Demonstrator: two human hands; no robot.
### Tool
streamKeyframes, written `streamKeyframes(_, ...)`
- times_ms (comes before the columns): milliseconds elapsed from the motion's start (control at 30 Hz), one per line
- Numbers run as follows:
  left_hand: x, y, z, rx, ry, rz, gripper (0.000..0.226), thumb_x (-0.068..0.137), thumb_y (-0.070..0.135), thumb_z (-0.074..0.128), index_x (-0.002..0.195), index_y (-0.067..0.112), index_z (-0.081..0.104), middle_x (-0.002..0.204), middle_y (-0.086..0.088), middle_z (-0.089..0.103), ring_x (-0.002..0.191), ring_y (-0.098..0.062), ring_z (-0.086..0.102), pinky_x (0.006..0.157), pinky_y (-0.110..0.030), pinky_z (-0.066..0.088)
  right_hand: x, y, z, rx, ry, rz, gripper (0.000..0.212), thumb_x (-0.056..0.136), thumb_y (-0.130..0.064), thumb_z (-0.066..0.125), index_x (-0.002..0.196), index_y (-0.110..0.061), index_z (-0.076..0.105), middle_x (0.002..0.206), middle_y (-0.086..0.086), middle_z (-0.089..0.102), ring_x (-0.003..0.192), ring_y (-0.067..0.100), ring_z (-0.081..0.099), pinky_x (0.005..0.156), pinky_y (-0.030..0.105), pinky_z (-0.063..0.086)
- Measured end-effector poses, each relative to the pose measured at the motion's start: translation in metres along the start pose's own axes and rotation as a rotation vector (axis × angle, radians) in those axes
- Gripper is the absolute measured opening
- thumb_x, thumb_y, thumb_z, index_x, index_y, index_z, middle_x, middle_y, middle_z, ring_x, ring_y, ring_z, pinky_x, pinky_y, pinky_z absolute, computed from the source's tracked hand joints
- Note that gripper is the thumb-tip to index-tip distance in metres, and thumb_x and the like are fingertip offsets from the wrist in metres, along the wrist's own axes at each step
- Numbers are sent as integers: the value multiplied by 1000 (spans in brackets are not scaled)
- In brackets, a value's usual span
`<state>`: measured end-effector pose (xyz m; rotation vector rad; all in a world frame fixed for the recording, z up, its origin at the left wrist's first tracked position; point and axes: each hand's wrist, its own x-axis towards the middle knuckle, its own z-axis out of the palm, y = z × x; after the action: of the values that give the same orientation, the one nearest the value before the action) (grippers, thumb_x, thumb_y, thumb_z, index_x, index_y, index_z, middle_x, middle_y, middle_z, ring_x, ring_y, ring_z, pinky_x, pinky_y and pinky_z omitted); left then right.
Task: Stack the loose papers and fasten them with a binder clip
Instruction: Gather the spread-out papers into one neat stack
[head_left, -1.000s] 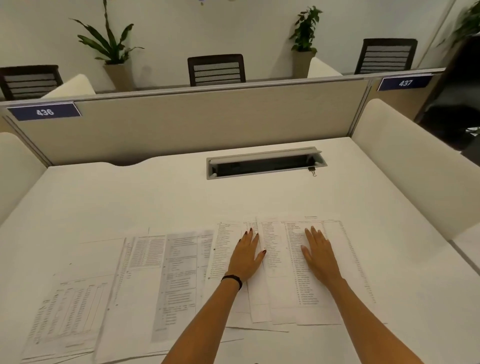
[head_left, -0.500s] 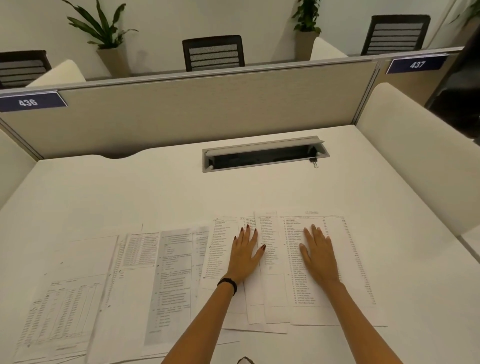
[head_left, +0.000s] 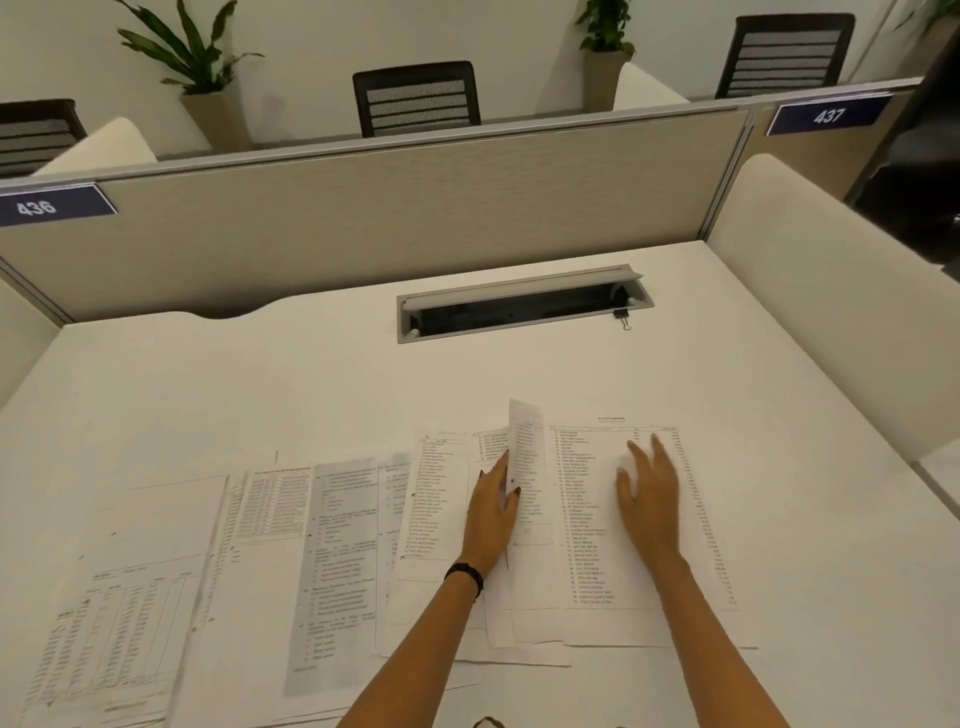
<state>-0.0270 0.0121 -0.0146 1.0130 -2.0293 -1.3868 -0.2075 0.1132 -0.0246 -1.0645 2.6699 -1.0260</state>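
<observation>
Left hand (head_left: 491, 512) under lifted sheet (head_left: 525, 457)

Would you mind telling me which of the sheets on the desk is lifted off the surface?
The narrow sheet held by the left hand; its far end curls upward while the other sheets lie flat.

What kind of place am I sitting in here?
Most likely an open-plan office: a white desk with a partition, numbered station signs 436 and 437, and a mesh chair beyond.
</observation>
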Motion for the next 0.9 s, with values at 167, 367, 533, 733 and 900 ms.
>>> streamKeyframes(167,7,15,-3,-77,106,-82,43,93,9,50,131,26,38,105,7,58,84,11,56,75,-1,45,7,40,-26,15,118,294,38,84,-8,59,121,4,55,143,30,33,134,42,29,112,50,26)
streamKeyframes(367,10,15,0,-70,36,-135,43,96,4,35,137,17,38,129,2,53,100,-4,57,85,-6,46,-12,41,-22,36,64,213,48,90,-14,53,134,-2,42,150,19,28,139,34,23,114,45,22)
streamKeyframes(533,7,14,4,-85,34,-168,44,97,3,32,139,15,35,138,1,47,115,-5,47,98,-13,36,-13,23,-9,51,47,212,48,90,-16,52,135,-3,41,150,17,28,140,33,23,114,44,23)
streamKeyframes(733,7,18,2,-129,21,-196,45,96,13,41,140,19,32,129,6,52,109,-3,50,98,-20,42,-14,6,5,52,-6,172,46,92,-14,48,136,-3,39,151,17,26,141,32,21,115,42,19)
streamKeyframes(900,5,19,5,-108,5,-203,53,94,16,47,143,18,26,139,-3,47,122,-15,49,106,-39,42,-13,7,-7,155,63,219,43,93,-11,44,135,-2,39,151,16,27,140,29,23,111,42,26)
